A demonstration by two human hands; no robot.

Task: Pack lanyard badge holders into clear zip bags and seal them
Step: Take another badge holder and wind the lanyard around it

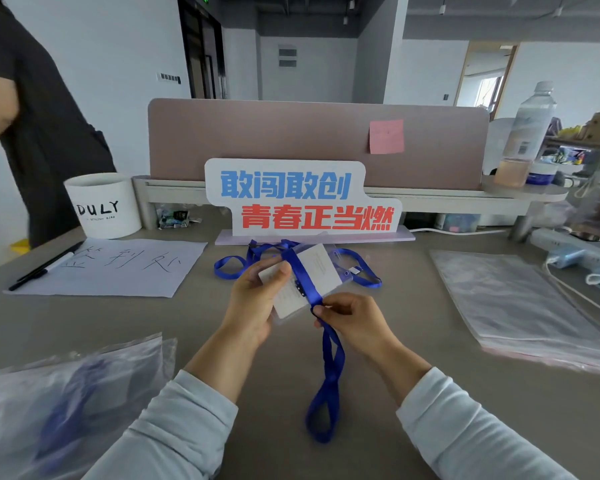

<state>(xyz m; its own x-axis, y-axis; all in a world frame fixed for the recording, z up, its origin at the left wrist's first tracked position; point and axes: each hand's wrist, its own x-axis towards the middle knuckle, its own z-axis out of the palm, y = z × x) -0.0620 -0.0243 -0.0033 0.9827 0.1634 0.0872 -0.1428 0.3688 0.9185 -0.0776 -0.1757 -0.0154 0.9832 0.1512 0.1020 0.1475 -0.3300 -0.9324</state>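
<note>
A clear badge holder with a white card [317, 271] is held up over the middle of the desk by my left hand [257, 299], thumb on its left edge. Its blue lanyard [329, 372] crosses the card's face and hangs down in a twisted loop toward me. My right hand [347, 317] pinches the strap just below the card. More blue lanyards with a second holder [354, 268] lie on the desk behind. A stack of empty clear zip bags [520, 306] lies at the right. Filled bags with blue lanyards inside [63, 407] sit at the near left.
A slogan sign [302, 199] stands at the desk's back, in front of a partition. A white cup [104, 206], a written sheet [118, 268] and a pen [45, 266] lie at the left. A person in black [39, 116] stands at far left. Bottle, jars and cables crowd the right.
</note>
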